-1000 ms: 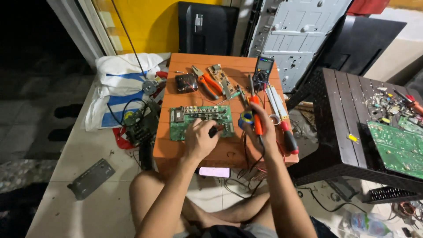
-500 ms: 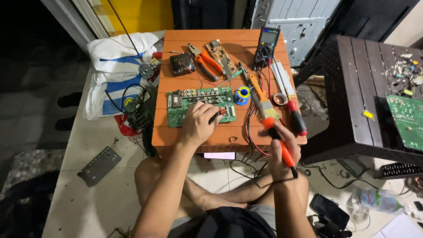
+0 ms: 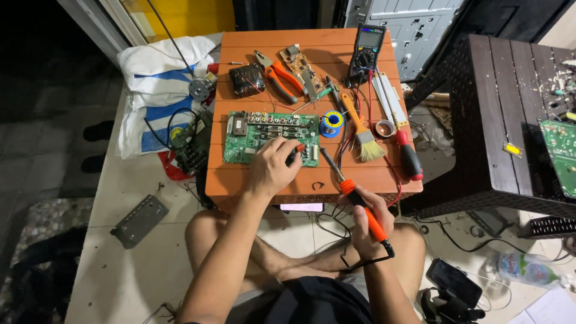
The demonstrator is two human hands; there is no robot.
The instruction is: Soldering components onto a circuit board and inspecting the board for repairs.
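Lying flat on the orange slatted table [image 3: 360, 180], the thin, rigid green circuit board [image 3: 271, 137] is pinned by the left hand [image 3: 273, 168] closed on a red-tipped probe, while the light orange-handled soldering iron [image 3: 354, 201] is clamped in the right hand [image 3: 369, 223], best held by its grip.

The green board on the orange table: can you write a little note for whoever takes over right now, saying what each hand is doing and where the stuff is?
Left hand: rests on the green circuit board, fingers pinching a small red-tipped tool against its lower right part.
Right hand: grips the orange-handled soldering iron, tip angled toward the board but off it.
Nearby on the orange table: solder spool, brush, pliers, multimeter.
Done: tools laid out, board flat and steadied.
Left: iron tip has not yet touched the board.
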